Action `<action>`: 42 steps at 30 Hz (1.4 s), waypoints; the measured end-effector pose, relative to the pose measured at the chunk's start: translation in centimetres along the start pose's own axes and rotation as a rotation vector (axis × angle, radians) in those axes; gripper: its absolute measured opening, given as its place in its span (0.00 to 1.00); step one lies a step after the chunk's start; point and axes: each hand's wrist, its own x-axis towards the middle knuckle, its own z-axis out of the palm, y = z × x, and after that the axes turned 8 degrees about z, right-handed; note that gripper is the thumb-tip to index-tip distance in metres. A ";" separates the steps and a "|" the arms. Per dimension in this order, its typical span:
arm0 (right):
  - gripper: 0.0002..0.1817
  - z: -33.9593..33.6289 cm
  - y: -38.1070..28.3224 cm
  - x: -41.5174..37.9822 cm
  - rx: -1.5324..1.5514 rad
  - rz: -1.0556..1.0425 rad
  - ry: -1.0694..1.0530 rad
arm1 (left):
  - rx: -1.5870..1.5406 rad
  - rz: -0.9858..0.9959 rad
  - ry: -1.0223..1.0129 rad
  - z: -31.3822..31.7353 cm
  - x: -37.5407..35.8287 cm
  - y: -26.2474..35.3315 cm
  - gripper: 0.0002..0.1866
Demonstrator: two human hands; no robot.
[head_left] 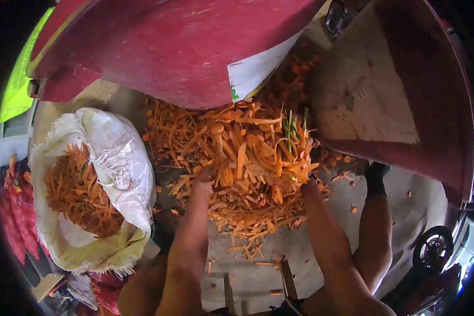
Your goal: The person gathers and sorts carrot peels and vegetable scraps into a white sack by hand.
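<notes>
A: Obs. — left hand (204, 176) and right hand (306, 184) are both buried in the carrot peel heap (247, 158) on the floor (321, 247); fingers hidden, so spread cannot be told.

B: Location of sack?

A: White sack (116, 158) stands just left of the heap, mouth open, part-filled with peels.

B: Judgement: scoop from beneath, palms cupped together, lift low to limit spillage.

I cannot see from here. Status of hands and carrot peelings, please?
Left hand and right hand buried in carrot peelings. Sack left, part filled. Nothing blocking.
</notes>
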 end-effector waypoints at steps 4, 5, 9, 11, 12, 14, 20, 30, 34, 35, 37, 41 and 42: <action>0.45 0.3 -0.5 -1.2 -0.002 -0.003 0.002 | 0.062 0.053 0.052 0.7 -1.6 -0.8 0.32; 0.45 0.5 -0.8 -1.7 0.000 -0.006 0.002 | 0.073 0.078 0.062 0.7 -1.9 -1.0 0.32; 0.44 1.1 -2.3 -4.4 0.004 -0.025 0.003 | 0.039 0.190 0.009 1.4 -5.0 -0.4 0.31; 0.44 1.4 -3.2 -6.3 0.004 -0.044 -0.004 | 0.001 0.246 -0.060 1.8 -7.3 0.1 0.31; 0.43 1.6 -3.6 -7.4 0.008 -0.052 -0.010 | -0.018 0.268 -0.101 1.9 -8.7 0.3 0.31; 0.43 2.0 -4.4 -9.7 0.012 -0.070 -0.021 | -0.052 0.300 -0.208 2.4 -12.4 1.4 0.31; 0.42 3.2 -7.1 -18.8 0.036 -0.129 -0.076 | -0.031 0.285 -0.357 2.3 -19.7 4.0 0.36; 0.40 13.9 -11.0 -33.2 0.047 -0.268 -0.337 | -0.147 0.612 -0.389 -3.7 -37.7 12.0 0.35; 0.40 22.0 -11.2 -34.9 0.031 -0.290 -0.447 | -0.174 0.707 -0.328 -9.0 -41.7 16.5 0.35; 0.40 24.2 -10.8 -35.0 0.028 -0.283 -0.470 | -0.175 0.721 -0.304 -10.7 -42.4 17.5 0.34; 0.39 28.2 -9.7 -35.0 0.036 -0.266 -0.519 | -0.171 0.745 -0.253 -14.3 -43.1 19.0 0.34; 0.39 36.7 -5.0 -32.8 0.051 -0.189 -0.587 | -0.161 0.708 -0.124 -24.3 -41.8 20.5 0.34; 0.39 38.8 -3.1 -31.6 0.066 -0.154 -0.596 | -0.172 0.675 -0.107 -27.4 -40.7 20.2 0.34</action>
